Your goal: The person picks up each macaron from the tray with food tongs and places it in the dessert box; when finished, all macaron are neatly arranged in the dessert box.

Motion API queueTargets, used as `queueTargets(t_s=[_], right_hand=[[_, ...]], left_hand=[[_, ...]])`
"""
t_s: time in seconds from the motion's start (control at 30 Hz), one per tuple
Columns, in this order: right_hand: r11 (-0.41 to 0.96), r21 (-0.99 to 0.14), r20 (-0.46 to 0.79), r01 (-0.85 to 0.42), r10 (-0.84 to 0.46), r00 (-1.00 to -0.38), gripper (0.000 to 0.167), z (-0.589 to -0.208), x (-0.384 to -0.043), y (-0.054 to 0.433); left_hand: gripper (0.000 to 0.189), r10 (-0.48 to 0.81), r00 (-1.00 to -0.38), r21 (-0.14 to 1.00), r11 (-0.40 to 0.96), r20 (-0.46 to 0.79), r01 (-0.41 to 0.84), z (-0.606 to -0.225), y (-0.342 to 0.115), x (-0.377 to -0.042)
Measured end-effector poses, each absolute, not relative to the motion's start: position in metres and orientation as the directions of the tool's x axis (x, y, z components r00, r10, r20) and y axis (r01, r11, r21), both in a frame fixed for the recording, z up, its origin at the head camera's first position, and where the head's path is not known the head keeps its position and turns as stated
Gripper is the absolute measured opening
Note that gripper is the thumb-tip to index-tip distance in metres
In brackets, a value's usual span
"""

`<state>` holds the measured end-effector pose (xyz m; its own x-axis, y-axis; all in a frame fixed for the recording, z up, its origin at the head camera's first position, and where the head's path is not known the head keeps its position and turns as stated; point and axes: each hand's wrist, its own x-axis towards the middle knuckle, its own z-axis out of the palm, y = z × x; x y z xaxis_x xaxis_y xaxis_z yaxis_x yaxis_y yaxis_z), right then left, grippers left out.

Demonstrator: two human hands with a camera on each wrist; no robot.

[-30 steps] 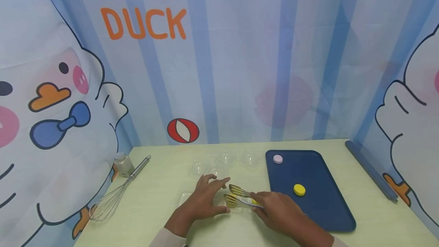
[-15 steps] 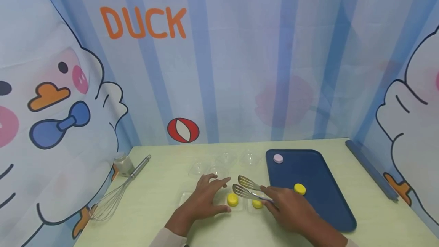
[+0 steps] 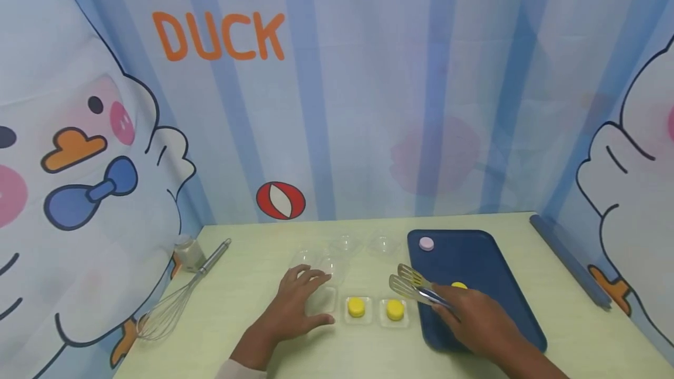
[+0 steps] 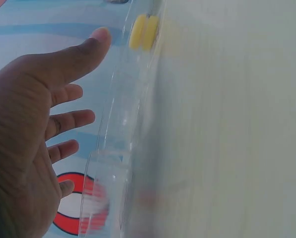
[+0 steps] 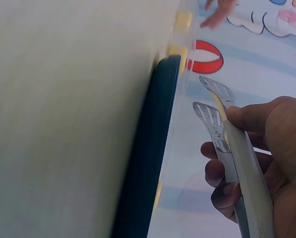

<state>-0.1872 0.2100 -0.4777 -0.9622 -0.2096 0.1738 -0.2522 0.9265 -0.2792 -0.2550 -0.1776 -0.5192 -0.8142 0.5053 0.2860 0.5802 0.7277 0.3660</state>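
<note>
Your left hand (image 3: 293, 307), fingers spread, left of blue tray (image 3: 458, 259); your right hand (image 3: 476, 317) grips metal tongs (image 5: 245, 173) at tray's left edge. Two yellow discs (image 3: 356, 307) in clear holders (image 3: 363, 320), left of tray.

Slotted metal tongs (image 5: 241, 158): silver
Square plastic containers (image 3: 368, 310): transparent
Round thick discs (image 3: 356, 307): yellow
Small round disc (image 3: 426, 244): lilac
Round-cornered tray (image 3: 476, 259): dark blue
Tabletop (image 3: 253, 285): pale yellow-green
Fabric backdrop (image 3: 363, 104): light blue, darker stripes, orange lettering

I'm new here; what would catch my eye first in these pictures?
Probably the orange DUCK lettering on the striped blue backdrop. On the table, two bright yellow rounds sit in clear holders, between the left hand and the dark blue tray. The right hand grips metal tongs.
</note>
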Motion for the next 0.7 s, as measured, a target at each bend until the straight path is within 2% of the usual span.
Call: queueTargets(t_s=[0.37, 0.6, 0.7], right_hand=[[0.923, -0.286, 0.232, -0.257, -0.194, -0.953, 0.044, -0.483, -0.183, 0.233], [0.917, -0.307, 0.325, -0.255, -0.151, -0.934, 0.044, -0.487, -0.181, 0.255], [0.919, -0.325, 0.299, -0.224, -0.125, -0.946, 0.045, -0.487, -0.182, 0.263]], left_hand=[[0.080, 0.401, -0.852, 0.387, 0.766, 0.337, 0.513, -0.527, -0.203, -0.253], [0.078, 0.383, -0.860, 0.425, 0.753, 0.338, 0.502, -0.528, -0.202, -0.253], [0.077, 0.373, -0.872, 0.440, 0.757, 0.317, 0.483, -0.527, -0.201, -0.254]])
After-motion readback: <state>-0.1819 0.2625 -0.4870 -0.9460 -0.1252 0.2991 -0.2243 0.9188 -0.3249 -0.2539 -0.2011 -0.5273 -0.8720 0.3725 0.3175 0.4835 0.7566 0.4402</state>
